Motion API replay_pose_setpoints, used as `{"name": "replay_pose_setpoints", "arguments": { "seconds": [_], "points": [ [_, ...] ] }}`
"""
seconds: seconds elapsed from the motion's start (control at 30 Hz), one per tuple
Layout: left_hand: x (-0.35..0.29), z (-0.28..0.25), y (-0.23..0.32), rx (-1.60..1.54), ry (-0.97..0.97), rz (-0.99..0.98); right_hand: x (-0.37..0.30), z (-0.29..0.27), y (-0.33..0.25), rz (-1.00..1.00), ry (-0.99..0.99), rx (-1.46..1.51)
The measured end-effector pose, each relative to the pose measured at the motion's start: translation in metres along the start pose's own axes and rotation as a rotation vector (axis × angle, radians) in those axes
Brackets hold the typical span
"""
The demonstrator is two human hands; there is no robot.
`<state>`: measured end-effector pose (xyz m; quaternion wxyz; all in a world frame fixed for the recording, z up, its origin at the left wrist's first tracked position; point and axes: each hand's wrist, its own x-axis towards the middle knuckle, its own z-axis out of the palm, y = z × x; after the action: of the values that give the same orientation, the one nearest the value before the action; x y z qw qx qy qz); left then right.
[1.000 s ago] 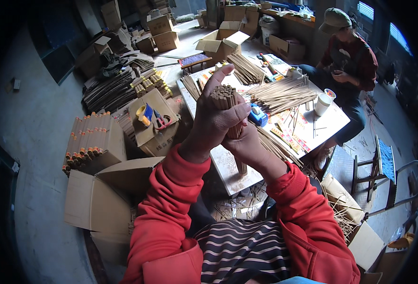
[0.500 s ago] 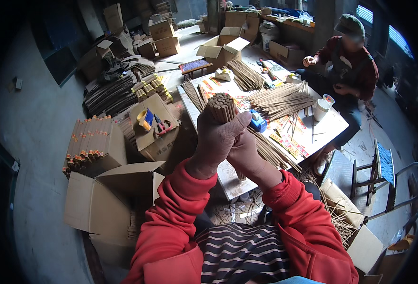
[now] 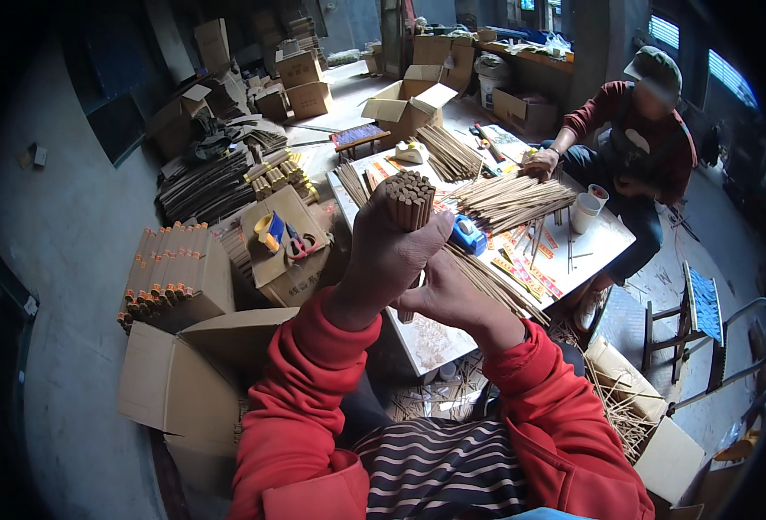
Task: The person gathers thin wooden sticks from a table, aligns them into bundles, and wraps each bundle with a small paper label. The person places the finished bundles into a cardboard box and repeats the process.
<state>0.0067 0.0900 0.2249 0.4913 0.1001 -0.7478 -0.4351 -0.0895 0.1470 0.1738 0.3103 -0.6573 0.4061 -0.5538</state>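
Your left hand (image 3: 374, 251) wraps its fingers around a bundle of brown sticks (image 3: 411, 201), your right hand (image 3: 457, 297) curls below, its grip unclear; slackening could spill sticks.

warm brown is shown by the bundle of sticks (image 3: 411, 189), and a paler tan by the loose sticks (image 3: 513, 198). plain red is worn on the sleeves (image 3: 314, 381); the dark shirt (image 3: 448, 468) is crossed by pale wavy stripes. the white surface (image 3: 435, 340) is dotted with red-and-yellow printed strips (image 3: 535, 279). blue is seen on a tape dispenser (image 3: 468, 234), and red on the scissors' handles (image 3: 301, 248).
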Motion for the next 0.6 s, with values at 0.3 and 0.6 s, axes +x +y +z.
{"name": "replay_pose_setpoints", "arguments": {
  "seconds": [0.3, 0.6],
  "points": [
    [-0.014, -0.004, 0.046, 0.006, -0.528, -0.61, -0.027, -0.046, -0.037, -0.389, 0.23, -0.346],
    [-0.081, 0.007, -0.002, -0.42, -0.712, -1.137, -0.068, -0.017, 0.008, -0.635, 0.095, -0.71]
  ]
}}
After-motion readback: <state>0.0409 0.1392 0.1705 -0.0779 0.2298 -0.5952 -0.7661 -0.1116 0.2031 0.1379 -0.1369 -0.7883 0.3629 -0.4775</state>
